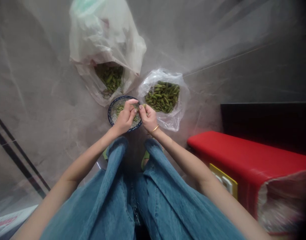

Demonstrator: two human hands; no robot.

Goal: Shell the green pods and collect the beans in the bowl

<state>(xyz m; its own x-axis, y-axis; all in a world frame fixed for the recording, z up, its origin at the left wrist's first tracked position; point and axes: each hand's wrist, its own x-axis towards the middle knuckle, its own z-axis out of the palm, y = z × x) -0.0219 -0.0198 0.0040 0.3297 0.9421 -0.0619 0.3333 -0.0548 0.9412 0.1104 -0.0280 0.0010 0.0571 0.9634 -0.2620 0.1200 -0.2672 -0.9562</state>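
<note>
A bowl (109,117) with a dark blue patterned rim sits on the floor before my feet, with loose green beans (120,109) inside it. My left hand (125,116) is over the bowl, index finger reaching toward the other hand and the remaining fingers curled; whatever they pinch is too small to make out. At the bowl's right edge, my right hand (149,119) pinches a small green bean pod (144,105) between thumb and finger. Just beyond lies a clear plastic bag (179,120) of green pods (164,96). Behind the bowl, a larger white plastic bag (105,40) opens toward me, showing more green pods (110,78).
Grey tiles (55,93) make up the floor. To the right stands a red box-like piece (232,153) with a yellow-edged label, beside a black panel (262,123). A white printed item (13,221) is at the lower left. My jeans-clad knees (153,153) flank the near side.
</note>
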